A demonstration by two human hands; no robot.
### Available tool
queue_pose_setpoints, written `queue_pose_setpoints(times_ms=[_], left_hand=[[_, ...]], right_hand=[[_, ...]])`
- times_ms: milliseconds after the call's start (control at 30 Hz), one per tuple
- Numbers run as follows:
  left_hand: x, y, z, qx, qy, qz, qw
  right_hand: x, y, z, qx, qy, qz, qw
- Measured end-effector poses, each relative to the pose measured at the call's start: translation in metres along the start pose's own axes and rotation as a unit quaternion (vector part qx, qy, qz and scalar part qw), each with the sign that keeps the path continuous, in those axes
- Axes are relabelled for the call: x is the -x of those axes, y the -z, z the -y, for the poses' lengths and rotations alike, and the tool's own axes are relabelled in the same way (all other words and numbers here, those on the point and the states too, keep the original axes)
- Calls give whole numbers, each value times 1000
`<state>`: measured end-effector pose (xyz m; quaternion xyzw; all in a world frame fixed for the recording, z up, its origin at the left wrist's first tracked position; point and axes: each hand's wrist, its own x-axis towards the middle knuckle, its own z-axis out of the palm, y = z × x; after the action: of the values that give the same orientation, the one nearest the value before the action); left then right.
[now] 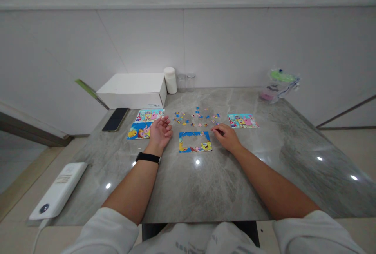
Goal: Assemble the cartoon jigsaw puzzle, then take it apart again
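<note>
A jigsaw puzzle (195, 149) lies in front of me, its border put together and its middle showing bare table. Beyond it loose puzzle pieces (200, 117) are scattered. My left hand (161, 131) rests palm up at the left of the puzzle, fingers loosely curled and apart, holding nothing. It partly covers a blue picture card (136, 131); another picture card (143, 116) lies just behind that one. At the right of the puzzle, my right hand (225, 135) has its fingertips pinched together; whatever they hold is too small to name. Farther right lies a finished-looking picture (243, 120).
On the grey table (199, 191), a phone (115, 119) and a white box (132, 89) are at the left. Behind stand a white bottle (170, 80) and two clear glasses (190, 82). A plastic bag (276, 87) is at back right, a white power bank (58, 191) at front left.
</note>
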<state>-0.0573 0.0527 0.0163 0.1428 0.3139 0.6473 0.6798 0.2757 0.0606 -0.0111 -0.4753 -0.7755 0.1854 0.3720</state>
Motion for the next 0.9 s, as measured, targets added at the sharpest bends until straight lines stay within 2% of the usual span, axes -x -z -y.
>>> queue_pose_setpoints(times_ms=[200,367,533,700,900], left_hand=[[-1,1,1,3,1,5,1000],[-3,3,4,1,-10,-18,1000],[-8,2,6,-13,-31,-46,998],[-11,0,8,-18,-25,-29,999],[6,-1,2,-14,19,-42,999]], right_hand=[[-3,11,-5,-14,-51,-121,991],[-7,15,-17,-93,-128,-199,967],[-8,8,-23,-117,-135,-194,965],[-8,2,-19,-116,-131,-179,968],[-5,3,-20,-117,-119,-171,971]])
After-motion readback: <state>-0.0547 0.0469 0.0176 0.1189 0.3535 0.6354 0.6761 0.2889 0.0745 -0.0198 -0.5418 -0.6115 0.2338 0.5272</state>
